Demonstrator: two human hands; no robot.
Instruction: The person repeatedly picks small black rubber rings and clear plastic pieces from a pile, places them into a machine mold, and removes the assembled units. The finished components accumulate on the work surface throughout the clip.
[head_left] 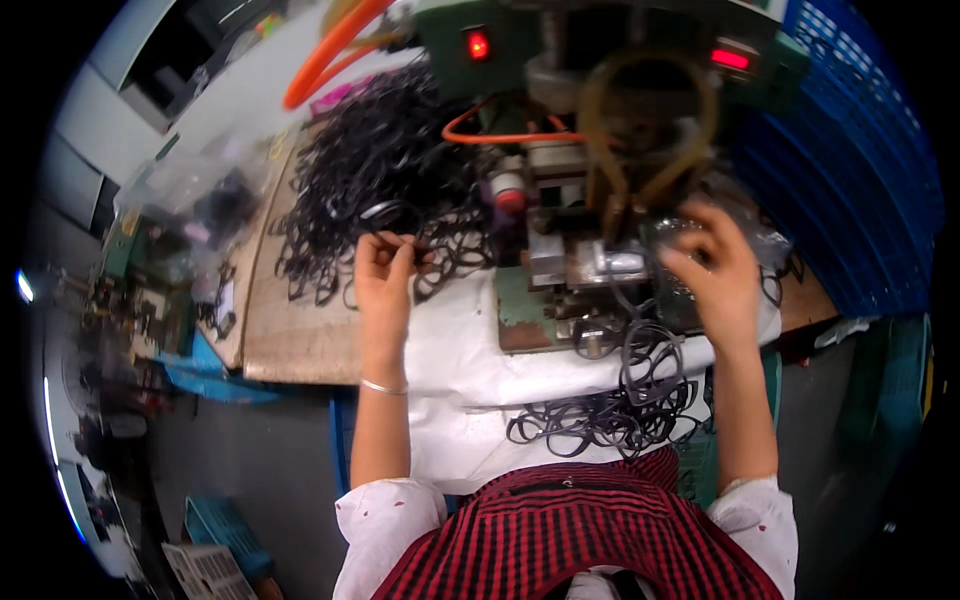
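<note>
Fingers bent and thumb drawn in against them, the left hand (pixel 385 262) is at the near edge of a large heap of black loops (pixel 375 150); one shinier loop lies just beyond its fingertips, and I cannot tell whether the hand grips it. To the right, the right hand (pixel 718 262) is blurred, its thumb and forefinger curled toward each other; whether anything is pinched there I cannot tell either. Between the two hands stands a green machine (pixel 522 318), and its bright metal fixture (pixel 622 262) lies just left of the right hand, clearly the nearer of the two. That closeness looks like the relation that matters most, while the left hand is the one nearer the heap. From the near side of the fixture, a few linked or overlapping loops (pixel 640 335) trail lengthwise from far to near, down toward a smaller pile of loops (pixel 600 420) on a white sheet (pixel 450 320).
</note>
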